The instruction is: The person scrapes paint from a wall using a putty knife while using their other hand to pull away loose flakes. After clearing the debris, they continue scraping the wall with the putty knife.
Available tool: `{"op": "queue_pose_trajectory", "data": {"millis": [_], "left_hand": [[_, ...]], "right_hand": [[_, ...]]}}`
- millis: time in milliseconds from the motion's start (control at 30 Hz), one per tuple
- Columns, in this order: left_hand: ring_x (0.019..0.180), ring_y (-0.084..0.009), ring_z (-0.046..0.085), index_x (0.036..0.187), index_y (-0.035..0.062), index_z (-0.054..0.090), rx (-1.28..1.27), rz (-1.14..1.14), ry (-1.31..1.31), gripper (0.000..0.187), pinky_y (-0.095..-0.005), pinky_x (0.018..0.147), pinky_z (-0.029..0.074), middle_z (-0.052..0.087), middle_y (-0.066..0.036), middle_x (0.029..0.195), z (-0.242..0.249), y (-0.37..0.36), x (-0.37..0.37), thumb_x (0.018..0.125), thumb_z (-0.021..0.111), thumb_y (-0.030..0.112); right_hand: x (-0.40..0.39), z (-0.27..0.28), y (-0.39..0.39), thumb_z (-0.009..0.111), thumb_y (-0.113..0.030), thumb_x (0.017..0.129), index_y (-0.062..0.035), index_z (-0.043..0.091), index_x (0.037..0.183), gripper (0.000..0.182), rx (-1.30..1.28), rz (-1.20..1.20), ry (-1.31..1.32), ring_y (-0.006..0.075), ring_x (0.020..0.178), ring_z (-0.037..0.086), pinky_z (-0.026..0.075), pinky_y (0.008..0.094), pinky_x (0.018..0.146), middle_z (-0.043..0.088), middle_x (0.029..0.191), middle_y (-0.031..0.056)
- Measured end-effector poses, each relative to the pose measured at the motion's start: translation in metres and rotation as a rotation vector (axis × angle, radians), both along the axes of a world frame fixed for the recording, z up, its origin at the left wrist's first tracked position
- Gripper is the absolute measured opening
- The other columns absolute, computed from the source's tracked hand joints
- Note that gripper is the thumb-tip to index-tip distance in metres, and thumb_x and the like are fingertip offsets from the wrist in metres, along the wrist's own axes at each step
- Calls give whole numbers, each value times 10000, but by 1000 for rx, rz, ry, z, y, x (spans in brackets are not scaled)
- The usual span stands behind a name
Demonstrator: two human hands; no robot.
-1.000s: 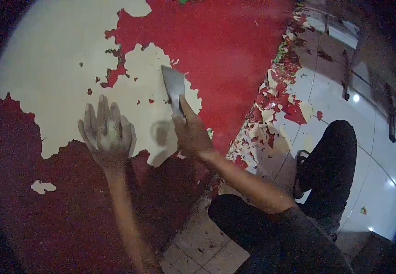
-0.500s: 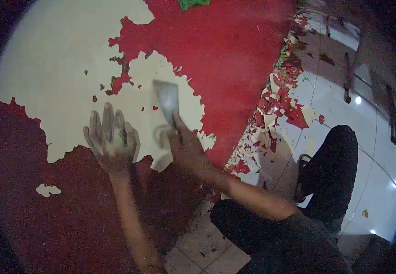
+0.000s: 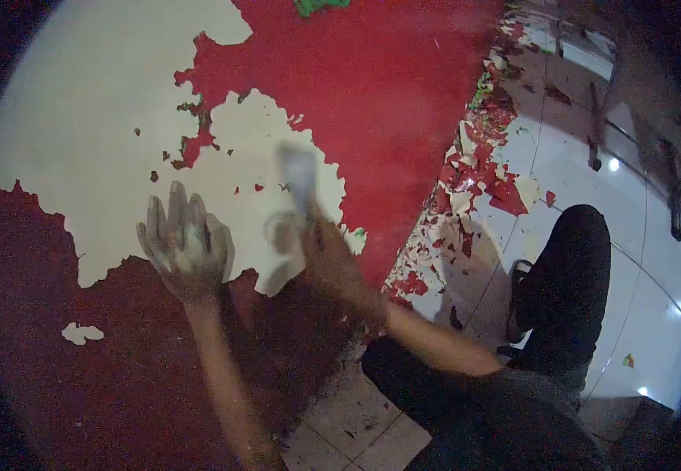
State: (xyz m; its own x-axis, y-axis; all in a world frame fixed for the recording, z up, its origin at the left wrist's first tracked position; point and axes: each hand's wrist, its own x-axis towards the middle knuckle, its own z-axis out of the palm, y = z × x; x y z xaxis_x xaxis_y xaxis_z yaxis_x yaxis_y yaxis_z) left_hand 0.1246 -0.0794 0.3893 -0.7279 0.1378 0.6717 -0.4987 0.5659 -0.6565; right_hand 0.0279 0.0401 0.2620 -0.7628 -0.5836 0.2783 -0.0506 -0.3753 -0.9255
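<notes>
- Left hand [image 3: 187, 251] spreads, fingers pointing up, grasping nothing, across the ragged border of pale patch [image 3: 113, 141] and red paint [image 3: 395, 102].
- Right hand [image 3: 328, 251], blurred, grasps the scraper [image 3: 301, 184], its blade over the pale patch.
- Nearly bare room lies left of the blade; red paint's edge runs near its right.

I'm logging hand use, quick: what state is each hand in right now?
Left hand: open, nothing visible in it.
Right hand: closed around a scraper.

Tiled floor [image 3: 580, 184] (beside peeling red paint [image 3: 391, 94]) suggests an indoor room.
</notes>
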Motion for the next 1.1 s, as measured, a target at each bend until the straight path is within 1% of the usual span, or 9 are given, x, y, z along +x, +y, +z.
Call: {"op": "queue_pose_trajectory", "data": {"millis": [67, 167, 267, 500, 667, 800, 900, 1033, 1100], "left_hand": [[1245, -294, 436, 1068, 164, 658, 3, 2, -18, 292, -497, 1065, 256, 524, -4, 1317, -4, 1, 8, 792, 575, 207], [1245, -296, 436, 1066, 169, 658, 3, -61, 14, 288, -498, 1060, 263, 521, 2, 1320, 0, -8, 1, 792, 577, 199], [1237, -299, 444, 1067, 171, 658, 10, -48, -4, 286, -501, 1051, 276, 531, 5, 1309, -4, -3, 7, 792, 582, 195], [1225, -300, 460, 1065, 156, 659, -28, -22, -9, 279, -509, 1045, 283, 546, -10, 1293, -4, -4, 6, 798, 586, 194], [1243, -299, 441, 1097, 151, 649, -34, 24, -38, 301, -515, 1054, 271, 515, -13, 1325, -4, 0, 4, 817, 560, 212], [1275, -298, 403, 1147, 152, 629, -28, 88, -62, 350, -515, 1076, 238, 453, -6, 1383, 1, 1, 0, 822, 536, 242], [1296, -294, 379, 1167, 147, 619, 12, 93, -62, 373, -516, 1092, 202, 424, -1, 1406, -2, 4, 0, 820, 524, 250], [1314, -279, 363, 1171, 138, 614, 44, 93, -75, 382, -522, 1097, 187, 424, -5, 1406, 1, 2, 1, 815, 518, 238], [1296, -309, 380, 1203, 118, 582, 9, 74, -80, 399, -531, 1090, 198, 440, -32, 1393, 0, 1, 0, 824, 522, 228]], "right_hand": [[-30, 32, 24, 408, -213, 954, -24, 195, 1428, 553, 77, 219, -324, 264, 778, 621, 521, 392, 676, 568, 872, 204], [10, -27, -30, 427, -207, 943, -52, 223, 1417, 539, -67, -332, 165, 189, 493, 560, 472, 336, 428, 536, 658, 122], [-12, 15, 8, 414, -176, 931, -95, 207, 1435, 551, -192, 138, -521, 193, 466, 540, 472, 344, 422, 537, 665, 129], [-1, 12, 8, 388, -209, 939, -80, 206, 1432, 541, 79, 57, -127, 200, 501, 556, 479, 340, 440, 523, 665, 107], [-24, 22, 20, 398, -230, 950, -105, 175, 1457, 568, 23, 238, -435, 222, 679, 579, 503, 330, 615, 567, 926, 138], [5, -1, 6, 394, -287, 963, -114, 162, 1464, 579, 173, 108, 79, 256, 829, 597, 490, 378, 774, 552, 1121, 221], [-13, 48, 35, 406, -257, 960, -91, 199, 1452, 559, 235, 327, -175, 279, 1101, 523, 417, 377, 922, 469, 1260, 274], [-8, 17, -14, 427, -191, 934, -75, 161, 1445, 588, 32, -282, 422, 364, 810, 612, 503, 429, 709, 582, 910, 289], [-42, 44, -5, 430, -168, 921, -112, 154, 1454, 602, 10, -38, 137, 422, 664, 624, 527, 484, 627, 595, 775, 311]]}}
